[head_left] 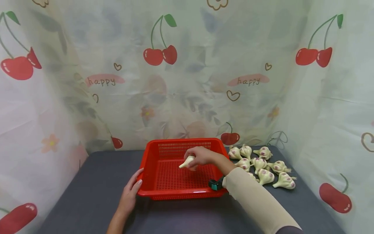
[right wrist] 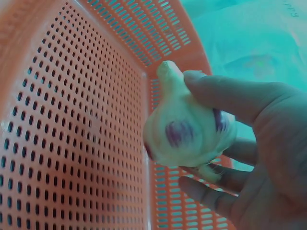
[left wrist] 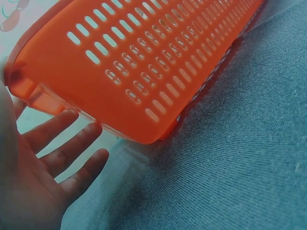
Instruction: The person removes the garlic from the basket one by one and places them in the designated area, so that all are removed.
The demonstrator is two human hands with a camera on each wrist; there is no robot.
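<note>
My right hand [head_left: 200, 155] pinches a garlic bulb [head_left: 187, 162] over the inside of a red plastic basket [head_left: 181, 192]. In the right wrist view the pale bulb [right wrist: 180, 129] has purple patches and a stubby stem pointing up, with the thumb across its upper side and the fingers behind and below. My left hand [head_left: 130, 194] touches the basket's left rim. From the left wrist, that hand [left wrist: 53, 167] shows spread, fairly straight fingers beside and under the rim; part of the index finger is hidden behind it.
Several more garlic bulbs [head_left: 265, 176] lie in a group on the dark table [head_left: 105, 175], right of the basket. A cherry-patterned curtain [head_left: 175, 107] closes off the back and both sides. A black wrist strap [head_left: 215, 184] with a teal patch sits by the basket's right rim.
</note>
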